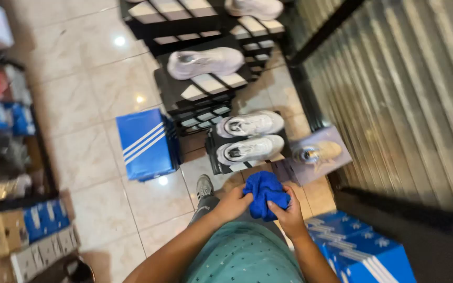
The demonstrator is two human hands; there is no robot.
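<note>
A crumpled blue cloth (263, 191) is held in front of my belly by both hands. My left hand (232, 203) grips its left side and my right hand (288, 214) grips its lower right part. Just beyond the cloth, a pair of white sneakers (250, 137) sits on a black box. A tan shoe (318, 153) rests on a grey box lid to the right of them.
A blue striped shoebox (147, 144) stands on the tiled floor. Stacked black boxes with another white sneaker (204, 62) rise behind. Blue boxes (360, 249) sit at lower right, a metal shutter (394, 89) on the right, cluttered shelves (6, 136) on the left.
</note>
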